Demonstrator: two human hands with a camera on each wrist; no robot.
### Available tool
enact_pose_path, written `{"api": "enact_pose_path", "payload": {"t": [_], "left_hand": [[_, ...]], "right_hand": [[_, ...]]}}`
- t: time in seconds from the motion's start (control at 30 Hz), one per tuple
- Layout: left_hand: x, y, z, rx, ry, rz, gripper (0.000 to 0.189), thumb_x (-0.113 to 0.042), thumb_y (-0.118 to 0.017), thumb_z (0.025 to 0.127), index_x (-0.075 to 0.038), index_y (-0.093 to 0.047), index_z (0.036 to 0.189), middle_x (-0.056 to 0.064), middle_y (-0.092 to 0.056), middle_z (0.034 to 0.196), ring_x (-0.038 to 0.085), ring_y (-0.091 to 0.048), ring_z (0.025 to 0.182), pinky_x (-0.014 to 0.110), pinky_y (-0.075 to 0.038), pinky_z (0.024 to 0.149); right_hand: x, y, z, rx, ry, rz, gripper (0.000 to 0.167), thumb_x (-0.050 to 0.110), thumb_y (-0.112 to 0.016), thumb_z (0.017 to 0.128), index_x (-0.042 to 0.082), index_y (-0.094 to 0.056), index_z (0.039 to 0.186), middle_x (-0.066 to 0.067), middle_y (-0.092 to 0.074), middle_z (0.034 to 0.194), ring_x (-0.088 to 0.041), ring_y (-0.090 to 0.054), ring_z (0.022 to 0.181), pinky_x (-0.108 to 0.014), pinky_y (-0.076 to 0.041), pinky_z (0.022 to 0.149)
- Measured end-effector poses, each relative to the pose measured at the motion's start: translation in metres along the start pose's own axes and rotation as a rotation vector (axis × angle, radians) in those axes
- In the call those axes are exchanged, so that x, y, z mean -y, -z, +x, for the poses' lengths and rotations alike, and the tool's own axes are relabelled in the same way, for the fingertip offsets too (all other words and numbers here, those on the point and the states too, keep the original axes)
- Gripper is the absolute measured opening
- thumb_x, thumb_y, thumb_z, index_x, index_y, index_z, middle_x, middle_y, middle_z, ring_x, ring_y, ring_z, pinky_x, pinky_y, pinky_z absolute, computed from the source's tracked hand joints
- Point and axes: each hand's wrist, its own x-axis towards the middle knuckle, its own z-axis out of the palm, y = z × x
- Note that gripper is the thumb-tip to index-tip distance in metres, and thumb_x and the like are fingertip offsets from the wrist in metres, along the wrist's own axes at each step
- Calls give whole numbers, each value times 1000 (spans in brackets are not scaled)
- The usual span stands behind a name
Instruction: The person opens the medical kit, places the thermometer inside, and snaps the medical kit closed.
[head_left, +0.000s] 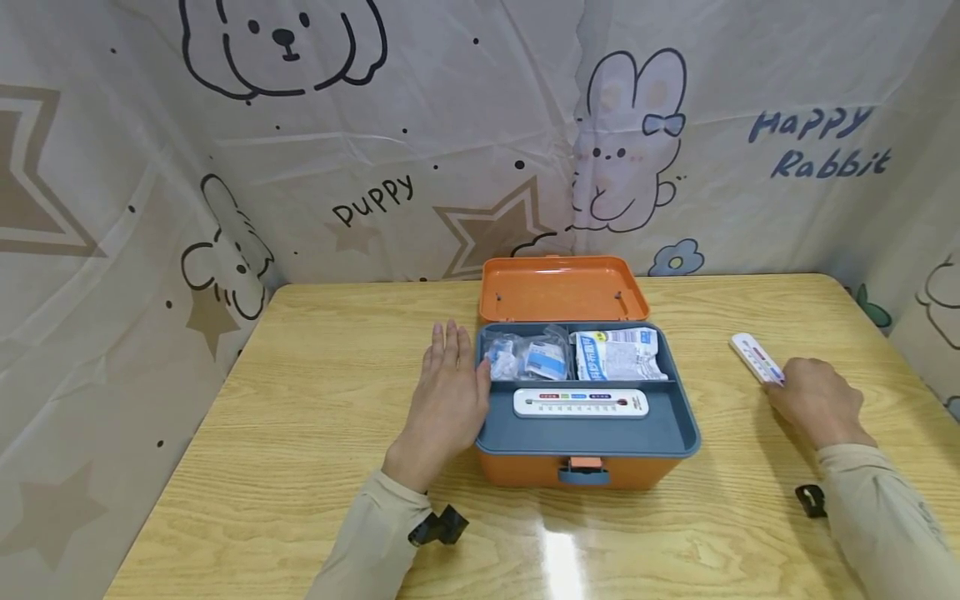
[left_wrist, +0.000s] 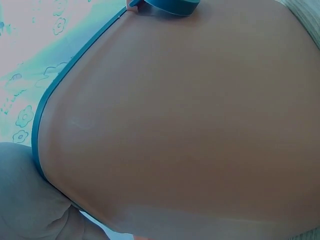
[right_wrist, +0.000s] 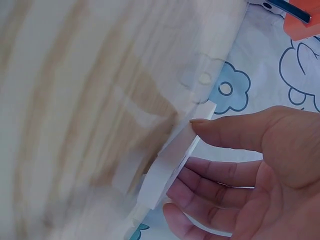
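Observation:
An orange box (head_left: pixel 517 471) with a blue-grey tray (head_left: pixel 585 437) stands on the table, its orange lid (head_left: pixel 562 287) tipped back. My left hand (head_left: pixel 446 400) rests against the box's left side, fingers straight; its wrist view is filled by the box's orange wall (left_wrist: pixel 175 115). Inside the tray's front part lies a white thermometer (head_left: pixel 581 403). Right of the box, my right hand (head_left: pixel 821 402) pinches the near end of a second white thermometer (head_left: pixel 750 354). The right wrist view shows this white strip (right_wrist: pixel 172 160) edge-on between thumb and fingers, close to the tabletop.
The tray's back compartments hold clear bags (head_left: pixel 525 357) of small items and a white-and-blue packet (head_left: pixel 618 354). A blue latch (head_left: pixel 583 475) sits on the box front. Behind the wooden table (head_left: pixel 337 375) hangs a printed cloth (head_left: pixel 450 125).

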Motion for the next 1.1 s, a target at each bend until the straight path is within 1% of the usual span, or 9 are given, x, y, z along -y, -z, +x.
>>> {"api": "enact_pose_path", "payload": {"t": [0.2,0.43,0.53,0.73,0.93,1.1], "left_hand": [[1,0,0,1,0,6,57,-28,-27,106,13,-24,146,29,-15,155,40,-4,145,50,-14,117],[1,-1,0,3,3,-2,57,-28,-27,106,13,-25,146,29,-15,154,41,-5,145,49,-14,117],[1,-1,0,0,1,-7,57,-28,-28,106,13,-25,146,29,-15,154,40,-4,145,49,-14,117],[1,-1,0,-2,-4,-11,57,-27,-28,106,13,-25,146,29,-16,154,40,-3,145,49,-14,117],[1,0,1,0,-4,-9,57,-27,-27,106,13,-24,146,29,-15,154,40,-2,145,49,-14,117],[1,0,1,6,-2,-10,57,-28,-27,106,13,-23,146,29,-15,154,39,-2,145,49,-13,117]], "right_hand": [[2,1,0,-1,6,4,28,16,-55,92,-6,-56,75,-21,-56,72,-29,-50,62,-49,-42,54],[4,0,-2,-39,36,4,25,12,-56,92,-12,-58,84,-26,-57,78,-31,-51,64,-52,-42,53],[4,0,-2,-46,47,2,25,12,-56,92,-13,-58,86,-26,-57,79,-31,-51,65,-51,-42,52],[7,0,-5,-46,57,4,26,13,-56,93,-12,-57,85,-23,-56,76,-30,-50,63,-48,-41,51],[9,0,-6,-81,90,8,25,12,-57,92,-11,-57,85,-21,-54,74,-28,-49,62,-44,-39,49],[10,1,-8,-94,103,3,26,11,-58,91,-14,-58,88,-22,-55,74,-28,-49,61,-42,-39,47]]}}
